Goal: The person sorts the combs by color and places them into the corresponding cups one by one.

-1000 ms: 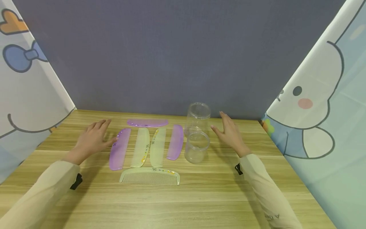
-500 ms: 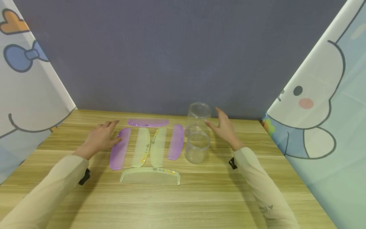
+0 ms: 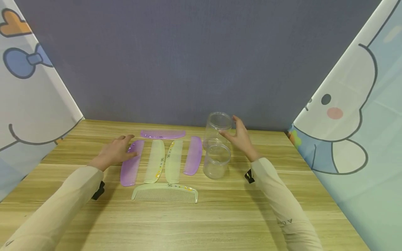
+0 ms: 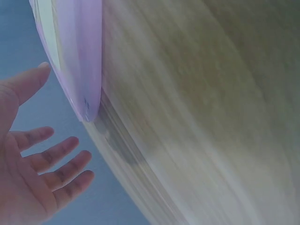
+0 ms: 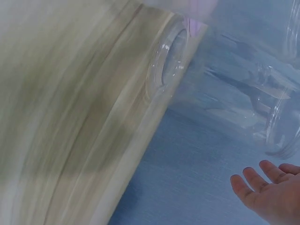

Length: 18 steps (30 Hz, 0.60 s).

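Observation:
In the head view my left hand (image 3: 114, 152) reaches over the left purple comb (image 3: 129, 172), thumb overlapping its upper part. The left wrist view shows this hand's spread fingers (image 4: 61, 178) apart from the purple comb (image 4: 84, 56), with nothing in the palm. My right hand (image 3: 240, 139) is beside the taller clear plastic jar (image 3: 216, 127); its thumb overlaps the jar's side and its index finger is right at the rim. The right wrist view shows relaxed fingers (image 5: 255, 180) near the clear jar's rim (image 5: 281, 122). A shorter clear jar (image 3: 216, 165) stands in front.
Two pale green combs (image 3: 154, 162) stand side by side between the left comb and another purple comb (image 3: 193, 156). A purple comb (image 3: 162, 134) lies behind them, a green comb (image 3: 164, 193) in front. A dark grey panel (image 3: 188, 62) rises at the table's (image 3: 176, 226) back edge.
My left hand has moved right, from beside the left purple comb to over it. My right hand has moved left, up to the taller jar. Combs and jars stay put.

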Each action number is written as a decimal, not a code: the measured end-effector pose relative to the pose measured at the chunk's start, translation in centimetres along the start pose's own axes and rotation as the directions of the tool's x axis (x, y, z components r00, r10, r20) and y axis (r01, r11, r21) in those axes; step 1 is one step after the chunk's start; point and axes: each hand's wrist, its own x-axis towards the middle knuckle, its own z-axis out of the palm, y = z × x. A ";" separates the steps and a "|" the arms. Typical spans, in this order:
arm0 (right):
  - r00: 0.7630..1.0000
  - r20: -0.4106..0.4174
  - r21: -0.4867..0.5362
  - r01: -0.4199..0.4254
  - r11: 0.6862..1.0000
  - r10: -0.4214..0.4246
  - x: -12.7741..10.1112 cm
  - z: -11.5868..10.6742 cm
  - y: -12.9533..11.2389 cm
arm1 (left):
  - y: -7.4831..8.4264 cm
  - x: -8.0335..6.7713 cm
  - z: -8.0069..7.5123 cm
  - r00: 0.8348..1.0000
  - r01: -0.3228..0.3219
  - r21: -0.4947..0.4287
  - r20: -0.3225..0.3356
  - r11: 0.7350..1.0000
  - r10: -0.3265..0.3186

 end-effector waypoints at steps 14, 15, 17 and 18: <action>0.998 -0.006 0.140 -0.057 0.988 0.058 0.1 0.9 0.6 | 0.1 0.5 1.2 0.999 -0.008 -0.055 0.045 0.998 0.010; 0.998 -0.009 0.153 -0.060 0.986 0.062 0.2 0.9 0.6 | 0.0 0.5 1.3 0.999 -0.007 -0.063 0.046 0.998 0.010; 0.998 -0.012 0.175 -0.064 0.982 0.067 0.2 1.0 0.7 | 0.0 0.6 1.5 0.999 -0.003 -0.066 0.048 0.998 0.007; 0.997 -0.015 0.185 -0.068 0.980 0.072 0.2 1.1 0.8 | 0.0 0.6 1.6 0.999 -0.001 -0.064 0.050 0.998 0.004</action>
